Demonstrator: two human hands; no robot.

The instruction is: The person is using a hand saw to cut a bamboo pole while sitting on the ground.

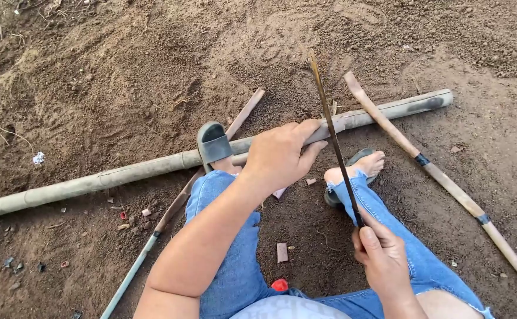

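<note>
In the head view, the person sat on the bare dirt ground (122,88) with both legs stretched toward the middle of the frame. A long bamboo pole (122,172) ran from the left edge to the upper right, and the sandalled left foot (214,145) rested against it, apparently to pin it in place. The left hand (282,156), at centre, was closed over the top of the pole, pressing it down, likely so it stayed put under the blade. The right hand (382,254), at lower right, was clenched around the handle of a long dark blade (332,130) that rose toward the pole. 2 split bamboo strips (436,174) lay nearby.
</note>
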